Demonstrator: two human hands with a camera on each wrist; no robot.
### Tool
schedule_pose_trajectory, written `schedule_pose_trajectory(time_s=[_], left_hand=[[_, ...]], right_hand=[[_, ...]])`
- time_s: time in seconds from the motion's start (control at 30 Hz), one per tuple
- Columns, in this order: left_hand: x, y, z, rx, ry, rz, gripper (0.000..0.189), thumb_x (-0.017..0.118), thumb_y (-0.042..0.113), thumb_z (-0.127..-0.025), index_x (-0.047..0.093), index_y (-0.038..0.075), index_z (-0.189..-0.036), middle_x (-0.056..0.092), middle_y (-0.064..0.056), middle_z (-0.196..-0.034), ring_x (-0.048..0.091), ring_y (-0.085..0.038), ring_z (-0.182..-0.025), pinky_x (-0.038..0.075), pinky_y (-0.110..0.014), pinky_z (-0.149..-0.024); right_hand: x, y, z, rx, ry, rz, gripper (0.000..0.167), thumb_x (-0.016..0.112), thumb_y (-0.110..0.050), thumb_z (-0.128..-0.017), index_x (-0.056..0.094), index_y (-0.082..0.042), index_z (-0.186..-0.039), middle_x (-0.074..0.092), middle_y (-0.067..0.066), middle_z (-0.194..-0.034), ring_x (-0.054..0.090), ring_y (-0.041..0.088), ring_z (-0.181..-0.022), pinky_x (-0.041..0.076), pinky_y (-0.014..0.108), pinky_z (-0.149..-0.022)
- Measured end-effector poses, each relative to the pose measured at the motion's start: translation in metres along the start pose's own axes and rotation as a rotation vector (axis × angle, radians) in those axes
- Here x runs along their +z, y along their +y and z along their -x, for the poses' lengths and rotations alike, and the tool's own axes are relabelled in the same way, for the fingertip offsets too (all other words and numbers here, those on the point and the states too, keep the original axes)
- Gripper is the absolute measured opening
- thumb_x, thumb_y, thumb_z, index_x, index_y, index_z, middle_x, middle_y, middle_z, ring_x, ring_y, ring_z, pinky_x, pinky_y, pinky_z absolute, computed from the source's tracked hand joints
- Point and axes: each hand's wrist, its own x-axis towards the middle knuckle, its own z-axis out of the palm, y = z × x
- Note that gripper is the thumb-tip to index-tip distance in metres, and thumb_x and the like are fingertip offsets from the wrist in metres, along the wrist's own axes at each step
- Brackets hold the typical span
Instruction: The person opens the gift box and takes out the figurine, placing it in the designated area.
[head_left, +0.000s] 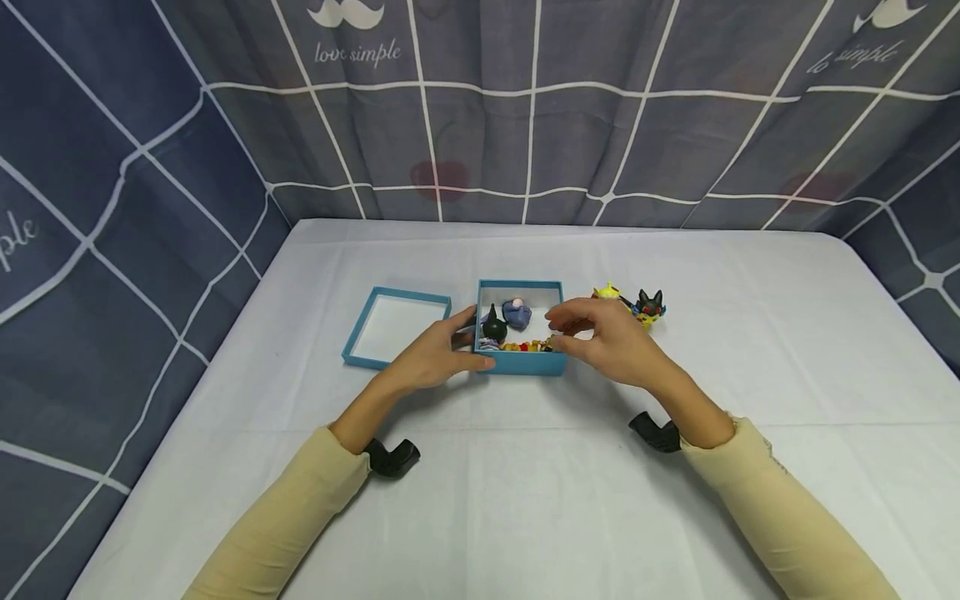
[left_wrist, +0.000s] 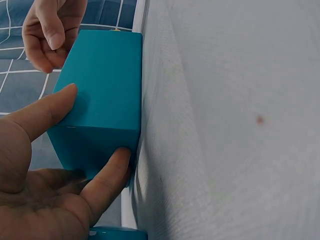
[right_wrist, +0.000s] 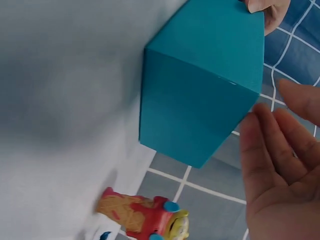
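A teal box (head_left: pixel 521 363) stands uncovered in the middle of the table. Inside lie small toy figures: a dark round one with a pointed top (head_left: pixel 493 326), a bluish-purple one (head_left: pixel 517 314) and a gold-and-red one (head_left: pixel 522 347) along the front wall. My left hand (head_left: pixel 435 354) grips the box's left end, thumb on the front wall and fingers against the side. Over the right rim is my right hand (head_left: pixel 611 340), fingertips and thumb apart at the opening. In the right wrist view its fingers (right_wrist: pixel 257 145) are fairly straight beside the rim, with nothing visible between them and the thumb.
The teal lid (head_left: pixel 393 329) lies left of the box, white inside up. Right of the box, partly behind my right hand, stand a yellow-topped figure (head_left: pixel 607 291) and a black-eared figure (head_left: pixel 649 305). Grid-patterned curtains (head_left: pixel 480 133) border the white-covered table (head_left: pixel 525 500).
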Motion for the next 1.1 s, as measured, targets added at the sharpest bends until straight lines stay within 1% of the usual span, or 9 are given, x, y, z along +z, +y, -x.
schedule_pose_trajectory(time_s=[0.13,0.33,0.6,0.8,0.87,0.97,1.1], left_hand=[[0.001,0.000,0.000,-0.001,0.000,0.006,0.095,0.077,0.023,-0.087,0.017,0.003,-0.157,0.035,-0.017,-0.154,0.039,-0.028,-0.139,0.037,-0.042,-0.108],[0.000,0.000,-0.001,-0.004,-0.006,0.010,0.095,0.077,0.023,-0.087,0.017,0.003,-0.157,0.034,-0.016,-0.155,0.038,-0.028,-0.139,0.036,-0.043,-0.109],[-0.001,0.000,-0.002,-0.004,-0.010,0.009,0.095,0.077,0.024,-0.087,0.017,0.004,-0.157,0.031,-0.014,-0.157,0.037,-0.027,-0.140,0.036,-0.043,-0.109],[-0.003,0.000,0.000,-0.007,-0.008,0.014,0.095,0.077,0.024,-0.087,0.017,0.003,-0.157,0.029,-0.014,-0.157,0.037,-0.028,-0.140,0.036,-0.043,-0.109],[-0.003,0.001,0.000,-0.009,-0.006,0.011,0.095,0.077,0.025,-0.087,0.017,0.004,-0.157,0.030,-0.014,-0.157,0.037,-0.028,-0.140,0.036,-0.043,-0.109],[-0.003,0.001,0.000,-0.008,-0.011,0.015,0.095,0.077,0.025,-0.088,0.017,0.003,-0.157,0.031,-0.015,-0.157,0.038,-0.027,-0.139,0.036,-0.043,-0.109],[-0.004,0.002,-0.001,-0.001,-0.018,0.028,0.094,0.077,0.024,-0.088,0.017,0.003,-0.157,0.030,-0.014,-0.157,0.037,-0.027,-0.140,0.036,-0.043,-0.108]], right_hand=[[0.000,-0.004,-0.004,0.047,-0.024,0.045,0.026,0.074,-0.003,-0.085,0.072,-0.003,-0.111,0.072,0.012,-0.103,0.069,0.020,-0.088,0.053,0.047,-0.082],[0.003,-0.005,-0.009,0.069,-0.081,0.045,0.027,0.075,-0.003,-0.085,0.073,0.001,-0.111,0.073,0.012,-0.103,0.067,0.021,-0.093,0.051,0.048,-0.085],[0.006,-0.005,-0.012,0.060,-0.084,0.068,0.023,0.074,-0.002,-0.086,0.074,0.001,-0.109,0.074,0.010,-0.100,0.068,0.021,-0.092,0.053,0.046,-0.083],[0.010,-0.007,-0.018,0.035,-0.066,0.144,0.020,0.071,-0.003,-0.090,0.074,0.001,-0.109,0.074,0.005,-0.094,0.069,0.018,-0.085,0.053,0.040,-0.076],[0.012,-0.007,-0.021,0.026,-0.077,0.168,0.020,0.070,-0.003,-0.091,0.073,0.001,-0.110,0.073,0.006,-0.094,0.069,0.018,-0.085,0.054,0.040,-0.076],[0.013,-0.007,-0.022,0.037,-0.098,0.182,0.023,0.069,-0.003,-0.092,0.071,0.002,-0.114,0.073,0.008,-0.098,0.069,0.019,-0.088,0.054,0.040,-0.077],[0.013,-0.007,-0.022,0.051,-0.112,0.190,0.026,0.071,-0.007,-0.091,0.071,0.000,-0.116,0.073,0.008,-0.101,0.069,0.020,-0.092,0.054,0.041,-0.081]])
